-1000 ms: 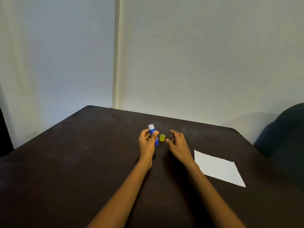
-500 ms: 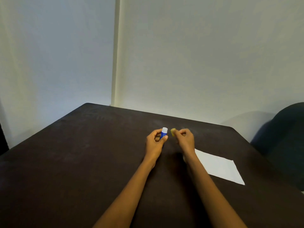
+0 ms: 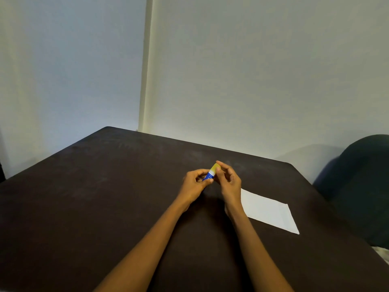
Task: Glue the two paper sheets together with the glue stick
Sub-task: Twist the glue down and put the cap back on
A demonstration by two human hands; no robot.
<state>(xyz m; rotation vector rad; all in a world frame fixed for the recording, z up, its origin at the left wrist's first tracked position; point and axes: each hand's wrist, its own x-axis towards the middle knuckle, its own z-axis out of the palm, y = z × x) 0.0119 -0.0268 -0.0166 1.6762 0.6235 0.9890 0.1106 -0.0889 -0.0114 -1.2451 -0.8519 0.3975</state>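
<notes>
A blue glue stick [image 3: 209,175] is pinched in my left hand [image 3: 194,185] above the middle of the dark table [image 3: 94,197], tilted up to the right. Its yellow cap [image 3: 215,167] sits on the stick's upper end, with the fingertips of my right hand [image 3: 228,180] on it. White paper [image 3: 268,209] lies flat on the table to the right of my right wrist; it looks like one sheet, and I cannot tell whether a second lies under it.
The table's far edge meets a pale wall, with a wall corner [image 3: 145,81] behind. A dark rounded chair back [image 3: 362,186] stands at the right, close to the table's right edge.
The yellow cap stood on the table a second ago; my right hand picked it up and brought it onto the top of the glue stick, covering the white tip. Both hands drifted right.
</notes>
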